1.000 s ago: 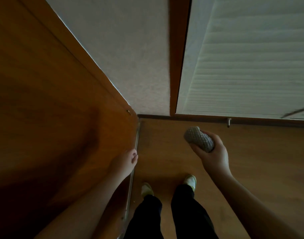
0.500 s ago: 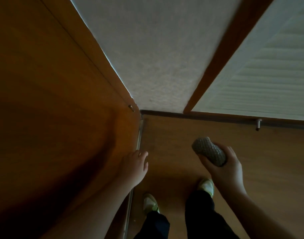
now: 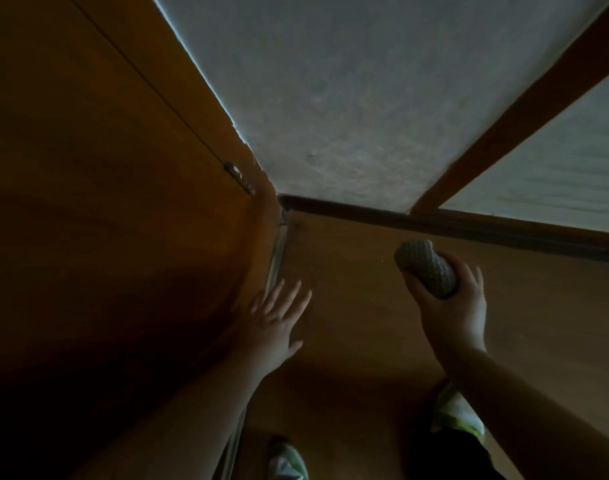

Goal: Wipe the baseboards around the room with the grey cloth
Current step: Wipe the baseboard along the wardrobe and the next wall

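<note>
no readable txt, no labels, no nos.

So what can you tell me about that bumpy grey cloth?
The grey cloth is rolled or bunched into a stubby roll with a bumpy, waffle-like weave. It looks soft and dry, though the dim light hides fine detail. The right hand grips its lower end, fingers and thumb curled round it, so its rounded upper end pokes out toward the dark baseboard. It is up in the air, not touching the baseboard or the floor.
</note>
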A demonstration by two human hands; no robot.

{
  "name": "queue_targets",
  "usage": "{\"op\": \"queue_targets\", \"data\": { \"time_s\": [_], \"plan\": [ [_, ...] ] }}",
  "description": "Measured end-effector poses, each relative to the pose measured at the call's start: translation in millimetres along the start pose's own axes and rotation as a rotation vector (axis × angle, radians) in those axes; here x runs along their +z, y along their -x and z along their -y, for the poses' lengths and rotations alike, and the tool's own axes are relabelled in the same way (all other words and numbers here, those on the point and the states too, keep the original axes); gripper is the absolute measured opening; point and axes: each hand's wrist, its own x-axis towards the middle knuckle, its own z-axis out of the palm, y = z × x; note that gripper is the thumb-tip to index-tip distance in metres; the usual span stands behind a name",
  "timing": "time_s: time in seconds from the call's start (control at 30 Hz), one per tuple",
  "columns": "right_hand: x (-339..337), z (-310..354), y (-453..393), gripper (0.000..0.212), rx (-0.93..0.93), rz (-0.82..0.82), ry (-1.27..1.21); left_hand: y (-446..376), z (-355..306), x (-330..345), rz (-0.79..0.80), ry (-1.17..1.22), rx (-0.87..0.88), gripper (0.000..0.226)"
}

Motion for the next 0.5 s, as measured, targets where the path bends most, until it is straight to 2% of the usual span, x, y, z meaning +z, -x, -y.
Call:
{"op": "queue_targets", "data": {
  "time_s": [0.13, 0.3, 0.37, 0.5],
  "plan": [
    [26.2, -34.1, -14.5, 0.054, 0.048, -0.004, -0.009, -29.0, 8.5, 25.2, 0.067, -0.008, -0.027, 0.108],
    [73.3, -59.6, -38.0, 0.050, 0.066, 0.004, -0.108, -77.2, 16.2, 46.9, 0.219, -0.048, -0.004, 0.141],
    [90.3, -68.5, -43.9, 0.046, 0.052, 0.030, -0.153, -94.5, 21.1, 55.1, 0.229, -0.083, 0.012, 0.143],
    [117.4, -78.0, -58.2, 0.044, -0.013, 0.046, -0.157, -128.5, 26.8, 66.5, 0.138, -0.132, 0.102, 0.140]
  ]
}}
